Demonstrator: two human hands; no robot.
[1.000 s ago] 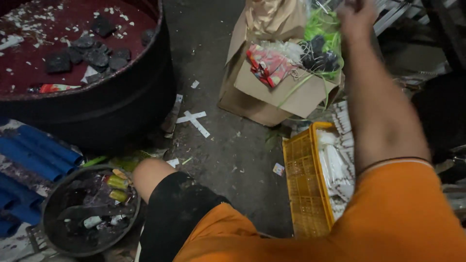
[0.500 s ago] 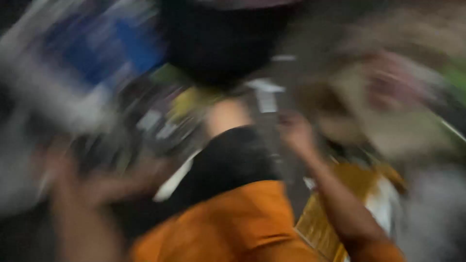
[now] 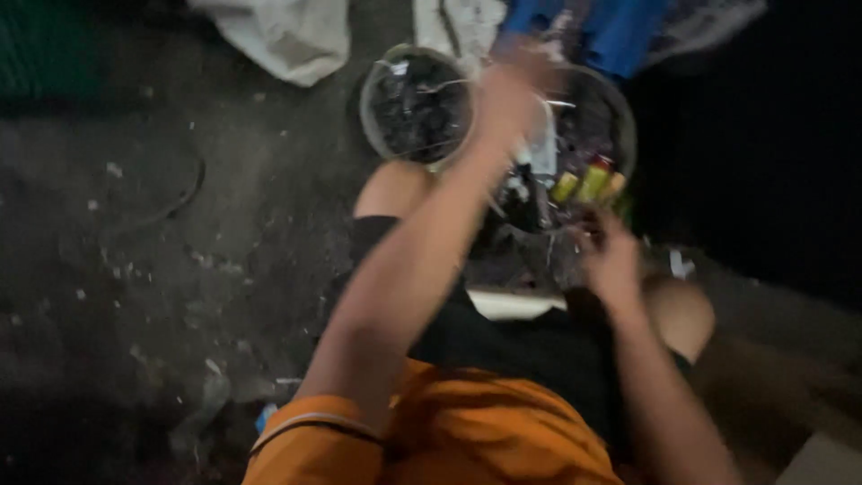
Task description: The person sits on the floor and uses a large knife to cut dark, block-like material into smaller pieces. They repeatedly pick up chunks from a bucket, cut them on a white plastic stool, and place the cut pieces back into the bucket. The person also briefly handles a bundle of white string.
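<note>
Reaching forward, the left hand blurs between two round dark bowls; its grip cannot be told. The right hand hangs nearer, loosely open, empty.

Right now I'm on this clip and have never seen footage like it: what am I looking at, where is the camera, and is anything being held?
There is no machine here. The single picture comes from a camera worn on a person's head, looking down at their own body: orange shirt, black shorts and bare knees. The left hand is raised and blurred over two round bowls on the dirty concrete floor. The left bowl holds dark pieces; the right bowl holds dark bits plus a few small yellow-green cylinders. The right hand is lower, by the near edge of the right bowl. The blur is too strong to tell whether either hand holds anything. Beyond the bowls lie a white cloth and something blue.
</note>
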